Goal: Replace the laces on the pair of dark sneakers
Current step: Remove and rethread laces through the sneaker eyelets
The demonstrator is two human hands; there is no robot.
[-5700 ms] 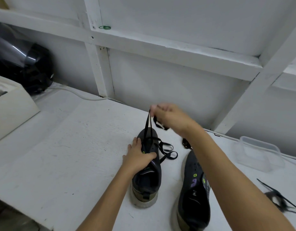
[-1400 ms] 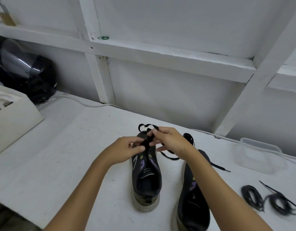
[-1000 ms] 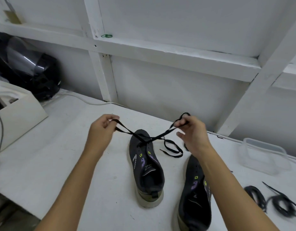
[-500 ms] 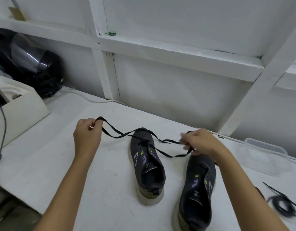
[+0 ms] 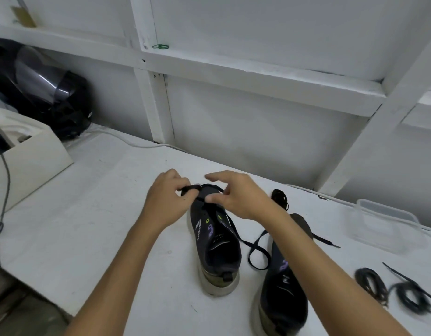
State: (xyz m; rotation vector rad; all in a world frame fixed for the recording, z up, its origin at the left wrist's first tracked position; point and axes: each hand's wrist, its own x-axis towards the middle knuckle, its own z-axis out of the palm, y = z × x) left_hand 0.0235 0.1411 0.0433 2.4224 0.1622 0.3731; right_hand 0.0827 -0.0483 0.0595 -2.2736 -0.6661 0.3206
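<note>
- A white-painted table point(image 5: 76, 214) fills the lower frame, its surface scuffed.
- Behind it, from 9 to 3 o'clock, stands a white panelled wall point(image 5: 246, 132) crossed by a horizontal rail point(image 5: 258, 81) and upright posts.
- At 7 o'clock, dark floor point(image 5: 18, 311) shows beneath the table's edge.
- Light is soft, even.

Dark sneaker point(image 5: 215, 241), purple marks; black lace point(image 5: 254, 248).

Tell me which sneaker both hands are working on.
The left sneaker, with both hands at its toe end; the right sneaker lies untouched under the right forearm.
</note>
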